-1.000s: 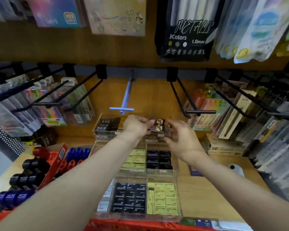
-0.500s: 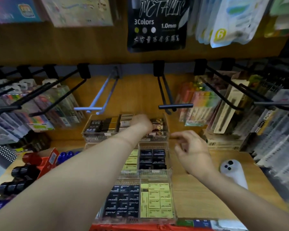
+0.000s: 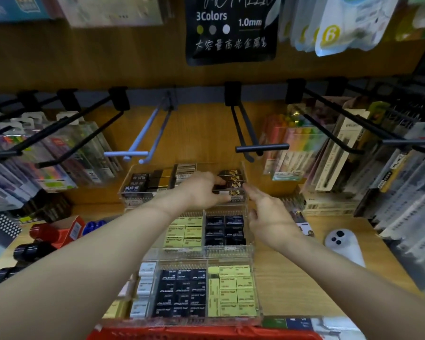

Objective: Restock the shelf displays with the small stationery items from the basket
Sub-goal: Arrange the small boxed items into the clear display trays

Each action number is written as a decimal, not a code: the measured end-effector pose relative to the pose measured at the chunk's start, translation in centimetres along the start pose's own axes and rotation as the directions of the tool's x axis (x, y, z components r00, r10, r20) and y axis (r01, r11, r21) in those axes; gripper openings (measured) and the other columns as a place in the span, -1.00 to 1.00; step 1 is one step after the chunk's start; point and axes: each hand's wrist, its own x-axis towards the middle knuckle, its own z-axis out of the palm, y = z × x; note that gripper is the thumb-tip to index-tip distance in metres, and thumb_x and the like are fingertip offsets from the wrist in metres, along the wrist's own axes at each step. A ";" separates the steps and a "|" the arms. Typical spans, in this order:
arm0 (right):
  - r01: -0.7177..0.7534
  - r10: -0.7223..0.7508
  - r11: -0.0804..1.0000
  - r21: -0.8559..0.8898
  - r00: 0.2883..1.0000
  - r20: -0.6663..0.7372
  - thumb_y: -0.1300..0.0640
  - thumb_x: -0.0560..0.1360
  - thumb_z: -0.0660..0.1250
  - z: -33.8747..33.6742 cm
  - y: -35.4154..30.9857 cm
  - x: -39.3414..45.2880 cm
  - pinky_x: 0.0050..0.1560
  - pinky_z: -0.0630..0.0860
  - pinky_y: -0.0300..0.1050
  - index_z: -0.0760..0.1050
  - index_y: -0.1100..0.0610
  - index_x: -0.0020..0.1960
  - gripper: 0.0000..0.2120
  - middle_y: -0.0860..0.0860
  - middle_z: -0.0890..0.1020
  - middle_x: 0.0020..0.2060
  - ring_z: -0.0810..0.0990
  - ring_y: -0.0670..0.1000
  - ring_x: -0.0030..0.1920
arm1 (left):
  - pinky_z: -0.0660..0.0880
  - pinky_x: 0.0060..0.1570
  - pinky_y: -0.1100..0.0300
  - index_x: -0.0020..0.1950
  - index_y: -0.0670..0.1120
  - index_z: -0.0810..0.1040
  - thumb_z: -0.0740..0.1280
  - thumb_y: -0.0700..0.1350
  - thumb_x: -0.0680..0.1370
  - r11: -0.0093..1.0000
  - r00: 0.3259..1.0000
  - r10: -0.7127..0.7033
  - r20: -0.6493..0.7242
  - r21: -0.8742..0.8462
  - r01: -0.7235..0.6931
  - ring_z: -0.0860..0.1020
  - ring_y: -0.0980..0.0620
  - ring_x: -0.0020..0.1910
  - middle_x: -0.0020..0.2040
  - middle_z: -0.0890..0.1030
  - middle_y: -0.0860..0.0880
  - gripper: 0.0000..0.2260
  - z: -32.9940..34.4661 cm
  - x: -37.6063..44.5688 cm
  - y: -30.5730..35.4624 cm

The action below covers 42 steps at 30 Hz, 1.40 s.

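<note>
Reaching into the top clear acrylic display tray [image 3: 243, 168] at frame centre, the left hand [image 3: 201, 190] has its fingers [image 3: 219, 179] curled on the small dark brown stationery boxes with gold print [image 3: 232, 185] stacked in that tray's right compartment, thumb under the lowest box. Right hand [image 3: 268, 214] just right of the same stack, fingers straight and loosely spread, tips at the tray's right wall; cannot tell if touching. Left compartment of that tray holds small black boxes with white lettering [image 3: 142, 184]. Middle clear tier [image 3: 227, 249] below: pale yellow boxes left, dark navy boxes right. Bottom clear tier [image 3: 254, 290], lower centre: white boxes at far left, then navy, then yellow. Red plastic basket rim [image 3: 206, 334] along bottom edge. Wooden shelf [image 3: 292, 278] under the trays; white oval device with black dots [image 3: 344, 246] lies on it, lower right. Black peg hook [image 3: 260, 148] and pale blue peg hook [image 3: 133, 153] jut out above the trays. Black "3Colors 1.0mm" pen pack [image 3: 231, 33] hangs top centre.
</note>
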 end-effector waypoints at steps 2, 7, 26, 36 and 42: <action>0.012 -0.012 1.000 -0.010 1.000 0.011 0.32 0.56 0.22 0.1 0.2 -0.1 0.50 0.07 -0.24 0.11 0.03 0.59 -0.34 -0.04 0.19 0.56 0.18 -0.02 0.54 | 0.31 0.36 0.14 0.45 -0.03 0.45 0.36 0.05 0.58 0.985 0.993 0.104 -0.058 0.141 -0.095 0.41 -0.02 0.41 0.46 0.43 -0.02 -0.55 0.7 -0.1 -0.4; 0.020 -0.019 0.999 -0.035 1.000 0.009 0.29 0.55 0.25 0.1 0.2 0.0 0.44 0.08 -0.29 0.10 0.03 0.59 -0.33 -0.05 0.19 0.55 0.21 -0.01 0.53 | 0.24 0.43 0.15 0.47 -0.06 0.42 0.35 -0.04 0.59 0.961 0.979 0.199 -0.034 0.201 -0.188 0.34 -0.02 0.46 0.51 0.35 -0.01 -0.55 1.2 0.1 -0.6; 0.097 -0.097 0.994 0.055 0.995 -0.003 0.28 0.51 0.30 0.5 -0.5 -4.5 0.48 0.11 -0.26 0.14 0.12 0.57 -0.33 0.03 0.26 0.52 0.23 -0.01 0.50 | 0.34 0.36 0.00 0.40 -0.06 0.48 0.30 -0.13 0.57 0.946 0.936 0.264 -0.231 0.252 -0.205 0.39 -0.07 0.35 0.36 0.48 -0.07 -0.62 2.3 -5.3 1.4; -0.145 0.186 0.982 -0.118 0.843 0.505 0.19 0.48 0.38 7.8 0.6 -21.1 0.04 0.54 -0.21 0.63 0.13 0.04 -0.85 0.05 0.70 -0.06 0.66 0.02 -0.01 | 0.53 0.08 -0.02 0.17 -0.04 0.58 0.28 -0.08 0.55 0.984 0.983 0.089 0.161 0.141 -0.112 0.54 -0.11 0.14 0.12 0.58 -0.07 -0.78 13.9 -24.6 -0.5; -0.390 0.480 0.875 -0.286 0.629 0.611 0.15 0.54 0.31 14.3 6.8 -27.3 0.08 0.45 -0.16 0.57 0.17 0.22 -0.73 0.14 0.63 0.15 0.57 0.15 0.18 | 0.51 0.15 0.03 0.30 -0.08 0.53 0.30 -0.09 0.59 0.993 0.870 -0.114 0.480 0.025 0.117 0.53 -0.12 0.21 0.24 0.58 -0.12 -0.71 24.4 -28.7 -4.8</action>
